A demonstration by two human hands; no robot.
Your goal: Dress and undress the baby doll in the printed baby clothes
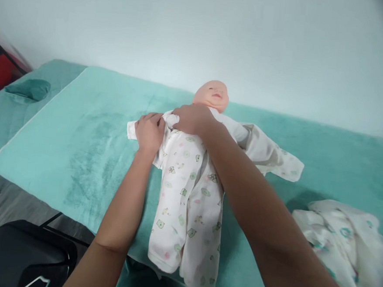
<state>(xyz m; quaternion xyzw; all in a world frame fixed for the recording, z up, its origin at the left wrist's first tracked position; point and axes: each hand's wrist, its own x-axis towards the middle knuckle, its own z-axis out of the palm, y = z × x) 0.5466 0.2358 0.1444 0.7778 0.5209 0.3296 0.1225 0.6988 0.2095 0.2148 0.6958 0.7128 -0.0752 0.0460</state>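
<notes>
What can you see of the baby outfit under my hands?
The baby outfit is white, soft-looking cloth printed with small green and pink motifs, some animal-like. Lying on the green table below the doll's head, it has one sleeve out to each side and both legs toward you, ending by the near edge. Your left hand touches the left-side sleeve; your right hand is at the chest. I can't tell whether it's one piece.

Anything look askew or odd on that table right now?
Nothing looks spilled or damaged. On the doll, the outfit looks uneven: the sleeve at picture right lies spread and creased, no doll hand showing at its cuff, so that arm may not be through. A printed cloth lies crumpled on the table, lower right.
</notes>
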